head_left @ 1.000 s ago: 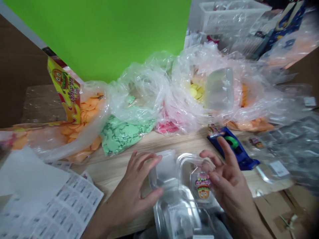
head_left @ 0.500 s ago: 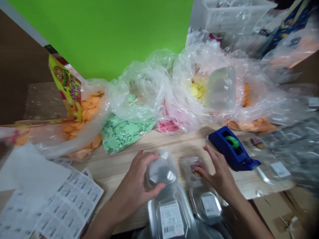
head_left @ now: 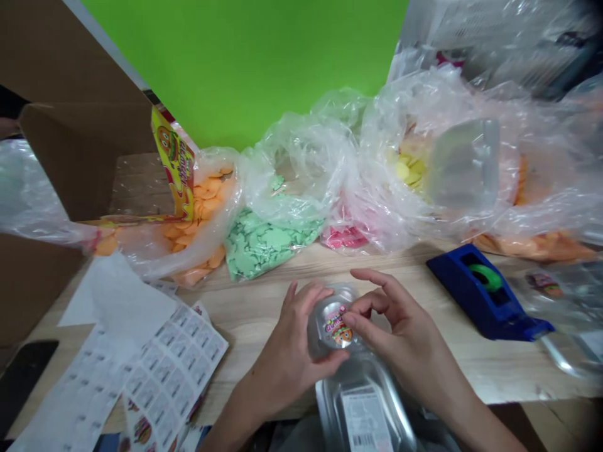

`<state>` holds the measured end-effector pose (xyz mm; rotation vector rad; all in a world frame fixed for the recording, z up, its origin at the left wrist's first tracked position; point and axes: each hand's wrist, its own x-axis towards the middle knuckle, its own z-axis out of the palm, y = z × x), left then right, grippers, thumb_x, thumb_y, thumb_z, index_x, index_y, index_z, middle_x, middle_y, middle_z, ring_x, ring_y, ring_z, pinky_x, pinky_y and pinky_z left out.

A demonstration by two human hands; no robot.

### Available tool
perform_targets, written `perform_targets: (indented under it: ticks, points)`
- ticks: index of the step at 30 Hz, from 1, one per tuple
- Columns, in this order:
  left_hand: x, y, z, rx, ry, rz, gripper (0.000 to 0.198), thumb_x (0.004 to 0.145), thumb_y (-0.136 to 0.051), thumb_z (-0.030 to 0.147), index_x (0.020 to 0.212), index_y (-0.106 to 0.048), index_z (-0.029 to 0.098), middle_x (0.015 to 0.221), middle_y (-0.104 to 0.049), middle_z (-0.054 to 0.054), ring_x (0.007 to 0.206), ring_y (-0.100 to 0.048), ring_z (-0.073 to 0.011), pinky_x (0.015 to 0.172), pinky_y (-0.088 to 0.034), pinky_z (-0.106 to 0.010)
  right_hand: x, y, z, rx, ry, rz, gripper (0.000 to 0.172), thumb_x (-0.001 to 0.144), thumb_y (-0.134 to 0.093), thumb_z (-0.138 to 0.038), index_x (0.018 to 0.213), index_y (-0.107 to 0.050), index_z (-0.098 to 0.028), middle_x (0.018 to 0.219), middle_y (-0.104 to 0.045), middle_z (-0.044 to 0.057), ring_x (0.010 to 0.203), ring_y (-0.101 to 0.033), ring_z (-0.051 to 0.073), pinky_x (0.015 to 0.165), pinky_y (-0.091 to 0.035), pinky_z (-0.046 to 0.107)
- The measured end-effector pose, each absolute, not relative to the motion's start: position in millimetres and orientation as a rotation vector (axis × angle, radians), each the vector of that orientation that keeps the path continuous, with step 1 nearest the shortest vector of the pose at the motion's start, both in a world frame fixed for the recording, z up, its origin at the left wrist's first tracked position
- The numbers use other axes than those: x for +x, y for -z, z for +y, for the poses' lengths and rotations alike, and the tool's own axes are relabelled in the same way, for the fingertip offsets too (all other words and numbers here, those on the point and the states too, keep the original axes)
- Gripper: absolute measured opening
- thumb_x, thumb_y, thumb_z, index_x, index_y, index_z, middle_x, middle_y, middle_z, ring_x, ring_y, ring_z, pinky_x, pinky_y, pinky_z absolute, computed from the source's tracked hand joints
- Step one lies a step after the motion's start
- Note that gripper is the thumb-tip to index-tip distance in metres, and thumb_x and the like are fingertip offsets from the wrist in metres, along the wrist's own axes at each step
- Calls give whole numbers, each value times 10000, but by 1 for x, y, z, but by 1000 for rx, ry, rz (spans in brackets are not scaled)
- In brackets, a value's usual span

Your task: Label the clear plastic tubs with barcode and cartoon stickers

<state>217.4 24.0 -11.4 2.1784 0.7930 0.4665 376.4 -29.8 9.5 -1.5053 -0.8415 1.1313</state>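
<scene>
My left hand [head_left: 304, 336] is curled round the left side of a clear plastic clamshell container [head_left: 320, 342], thumb at the front, fingers at the back. A round sticker [head_left: 338, 326] with a burger cartoon lies against the container's top. My right hand [head_left: 389, 326] pinches the sticker's right edge between thumb and index finger; whether all of it touches the plastic, I cannot tell. Nearest me, another part of the clear packaging [head_left: 393, 402] carries a white barcode label [head_left: 365, 417]. My right hand hides the area just behind it.
Bags of orange pieces [head_left: 202, 204], green pieces [head_left: 268, 242] and pink pieces [head_left: 346, 235] line the back. A blue tape dispenser [head_left: 485, 295] stands right, beside more clear containers [head_left: 572, 339]. Label sheets [head_left: 176, 361] lie left, near a dark phone-like object [head_left: 28, 383] and cardboard box [head_left: 89, 157].
My right hand has moved left from the second container to the one in my left hand. A burger sticker now shows on that container's top, which was bare. The view has shifted left.
</scene>
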Motion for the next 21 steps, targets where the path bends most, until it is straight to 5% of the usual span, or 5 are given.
perform_targets:
  ticks: [10, 21]
  points:
    - [215, 13, 25, 2201, -467, 805, 841, 733, -654, 148, 1341, -87, 266, 1337, -408, -131, 1338, -268, -303, 1081, -192, -615, 367, -5, -36, -1644, -990, -848, 378, 815, -571, -282, 1173, -451, -293, 716, -574, -46, 711, -558, 142, 738, -442, 319]
    - [216, 19, 27, 2218, -533, 742, 809, 743, -645, 166, 1335, -103, 267, 1293, -451, -124, 1271, -380, -290, 1080, -177, -620, 359, -1, -39, -1775, -680, -1109, 380, 822, -537, -183, 1176, -445, -288, 741, -561, -20, 737, -548, 174, 735, -426, 366]
